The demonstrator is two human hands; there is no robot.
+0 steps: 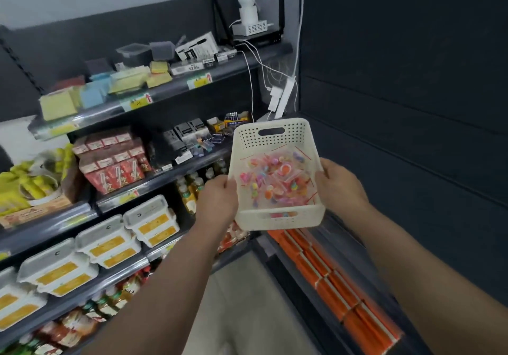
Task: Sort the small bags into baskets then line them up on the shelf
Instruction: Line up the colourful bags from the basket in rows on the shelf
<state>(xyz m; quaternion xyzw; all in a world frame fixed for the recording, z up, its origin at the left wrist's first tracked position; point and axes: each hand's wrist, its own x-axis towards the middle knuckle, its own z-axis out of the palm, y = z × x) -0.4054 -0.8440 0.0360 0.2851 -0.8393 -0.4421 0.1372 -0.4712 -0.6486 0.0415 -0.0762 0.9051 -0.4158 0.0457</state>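
1. Small bags (275,183) holding bright pink, orange and yellow pieces are lying in a loose heap on the floor of the white basket (275,137), just right of the frame's centre.
2. I am holding that perforated basket up in the air with both hands. Its far end is tilting up and away from me, and an oval handle slot is showing in each end wall.
3. My left hand (217,199) is gripping the basket's left long wall, thumb lying over the rim and fingers curling underneath, out of sight.
4. My right hand (341,184) is gripping the right long wall the same way, thumb on the rim and fingers wrapping under the side.
5. Dark shelves (242,63) are filling the left half of the frame.
6. Pastel pads (90,93) are sitting on the top shelf, red cartons (115,167) on the one below, and white tubs with yellow labels (151,221) lower still.
7. Orange packs (330,275) are lying in a row at the lower right, below the basket.
8. At top centre a white camera (247,0) is standing on the top shelf. White cables are running down from it to a power strip (284,96) just above the basket's far end.
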